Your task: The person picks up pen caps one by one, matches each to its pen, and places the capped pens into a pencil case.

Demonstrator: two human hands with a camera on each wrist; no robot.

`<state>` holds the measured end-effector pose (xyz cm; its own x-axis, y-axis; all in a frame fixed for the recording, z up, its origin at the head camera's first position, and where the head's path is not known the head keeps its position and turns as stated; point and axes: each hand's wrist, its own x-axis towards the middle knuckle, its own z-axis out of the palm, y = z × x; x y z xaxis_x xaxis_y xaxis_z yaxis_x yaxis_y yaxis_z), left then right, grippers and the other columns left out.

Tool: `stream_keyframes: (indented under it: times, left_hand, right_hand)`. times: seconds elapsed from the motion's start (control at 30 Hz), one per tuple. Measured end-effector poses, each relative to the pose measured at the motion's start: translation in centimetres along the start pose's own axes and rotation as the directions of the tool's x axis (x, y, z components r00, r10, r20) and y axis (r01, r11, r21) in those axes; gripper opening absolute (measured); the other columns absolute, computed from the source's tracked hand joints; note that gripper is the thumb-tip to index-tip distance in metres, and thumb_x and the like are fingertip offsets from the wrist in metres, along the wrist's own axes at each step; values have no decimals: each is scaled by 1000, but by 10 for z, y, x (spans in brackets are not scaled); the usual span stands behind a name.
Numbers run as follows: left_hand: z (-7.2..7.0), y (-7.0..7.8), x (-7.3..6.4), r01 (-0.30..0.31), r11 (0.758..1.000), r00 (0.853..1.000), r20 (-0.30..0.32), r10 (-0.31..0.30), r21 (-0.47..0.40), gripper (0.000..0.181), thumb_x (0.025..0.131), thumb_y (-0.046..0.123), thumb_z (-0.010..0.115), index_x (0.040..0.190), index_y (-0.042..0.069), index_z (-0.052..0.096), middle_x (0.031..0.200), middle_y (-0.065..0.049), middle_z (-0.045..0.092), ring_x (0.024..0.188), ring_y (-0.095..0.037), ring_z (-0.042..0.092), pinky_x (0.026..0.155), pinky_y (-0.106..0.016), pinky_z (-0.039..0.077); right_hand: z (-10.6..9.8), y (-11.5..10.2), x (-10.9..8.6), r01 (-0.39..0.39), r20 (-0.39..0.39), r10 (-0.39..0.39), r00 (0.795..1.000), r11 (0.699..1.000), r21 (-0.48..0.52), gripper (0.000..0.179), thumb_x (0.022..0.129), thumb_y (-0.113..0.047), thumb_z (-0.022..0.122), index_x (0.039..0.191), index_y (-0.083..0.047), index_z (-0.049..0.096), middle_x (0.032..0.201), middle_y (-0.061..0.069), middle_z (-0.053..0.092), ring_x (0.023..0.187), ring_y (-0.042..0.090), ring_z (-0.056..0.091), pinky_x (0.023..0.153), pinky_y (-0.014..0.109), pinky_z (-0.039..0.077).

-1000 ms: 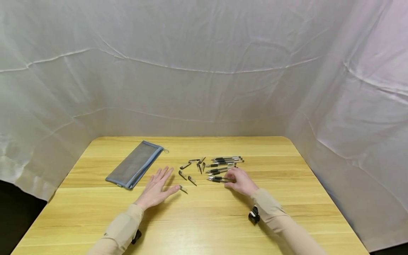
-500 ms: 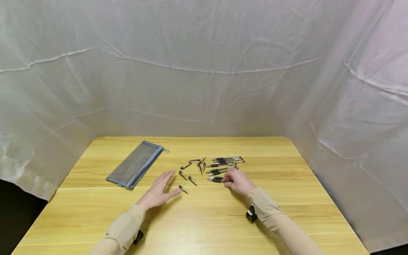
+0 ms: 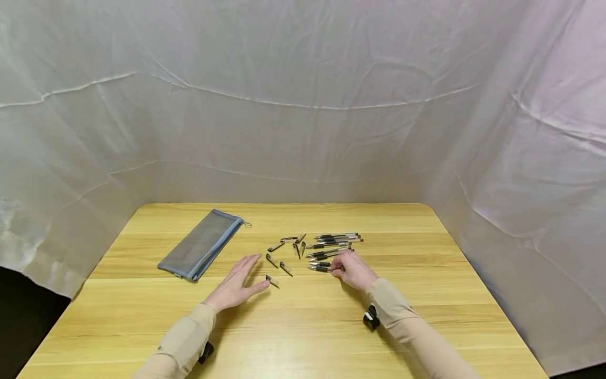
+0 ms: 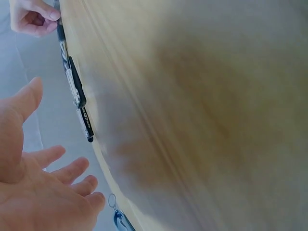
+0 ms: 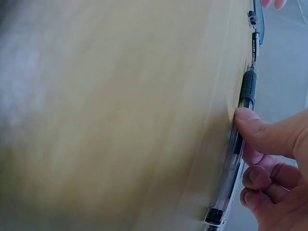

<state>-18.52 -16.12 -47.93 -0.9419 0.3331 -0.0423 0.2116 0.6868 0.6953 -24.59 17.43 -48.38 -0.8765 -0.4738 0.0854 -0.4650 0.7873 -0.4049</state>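
Between thumb and fingers, my right hand [image 3: 355, 269] pinches a clear-barrelled gel pen with a black grip [image 5: 248, 86], which lies low along the tabletop in the right wrist view. Another uncapped pen [image 3: 322, 264] is right beside it, its rear part hidden by the hand. Several more pens [image 3: 331, 243] lie roughly parallel just beyond. My left hand [image 3: 234, 287] is held out over the table, fingers extended and holding nothing. Its thumb is near a loose pen cap [image 3: 273, 282]. Other clear and black pen caps [image 3: 286, 268] are scattered between the hands.
A grey mesh zip pouch [image 3: 201, 246] with blue edging lies flat at the left, its zipper ring [image 3: 247, 224] pointing to the back. Pale cloth [image 3: 303, 131] hangs behind and beside the wooden table [image 3: 303, 337].
My right hand has shifted slightly to the left along the nearest pens. The left hand's fingers have drawn closer together. Pens, caps and pouch look unmoved.
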Motion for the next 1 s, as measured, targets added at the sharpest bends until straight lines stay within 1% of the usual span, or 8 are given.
stream_keyframes:
  times: [0.13,0.23,0.4,0.57,0.67,0.77,0.9,1.0]
  left_hand:
    - [1,-1,0,-2,1000,1000,4,2,-8,83,97,40,65,160,6,23,166,-23,20,154,-48,12,119,-73,12]
    - [1,-2,0,-10,1000,1000,4,10,-10,82,97,39,65,160,6,23,166,-23,21,154,-48,12,118,-74,13]
    - [1,-2,-1,-15,999,1000,6,15,-34,81,97,38,64,159,7,24,165,-23,22,153,-49,16,117,-75,15]
    - [0,-1,-2,13,995,1000,-4,-13,-104,79,97,32,67,158,4,26,162,-26,28,149,-50,25,118,-72,20]
    - [-2,-1,-3,26,991,1000,-13,-28,-134,77,95,28,69,156,2,30,159,-27,33,147,-51,28,119,-70,21]
    - [-5,-2,-1,46,986,999,-20,-50,-163,75,94,24,71,154,1,33,157,-28,36,146,-52,30,118,-70,22]
    - [-11,-5,4,62,974,996,-43,-73,-217,70,91,16,73,150,-1,39,153,-27,42,144,-50,35,118,-68,25]
    - [-14,-7,9,45,965,996,-56,-62,-258,63,90,10,74,144,-5,45,147,-28,49,139,-49,42,118,-65,30]
  right_hand:
    - [1,1,-1,3,-11,-3,1000,1000,8,5,85,-5,76,89,-7,74,87,3,70,88,18,64,87,41,57]
    - [1,2,-3,24,-28,-24,999,1000,1,5,85,-5,75,90,-7,73,88,3,70,88,19,63,88,42,57]
    - [0,4,-7,18,-34,-17,999,1000,25,5,86,-7,75,91,-9,73,90,0,68,86,14,61,85,36,57]
    - [-4,3,-12,-22,-20,24,1000,995,97,7,87,-7,74,91,-12,71,89,-2,68,80,7,59,75,22,53]
    - [-6,2,-15,-26,-19,30,999,989,145,7,87,-7,75,91,-11,71,87,-2,69,78,5,58,72,17,52]
    - [-7,3,-19,-20,-34,26,999,982,189,7,86,-6,75,91,-10,72,87,-1,69,77,5,59,72,17,52]
    - [-6,4,-23,-23,-54,38,998,967,252,8,86,-6,75,94,-9,73,91,1,72,82,7,62,77,19,54]
    - [-6,6,-25,-48,-62,71,996,947,317,11,86,-6,75,96,-8,74,95,5,73,86,10,63,80,20,54]
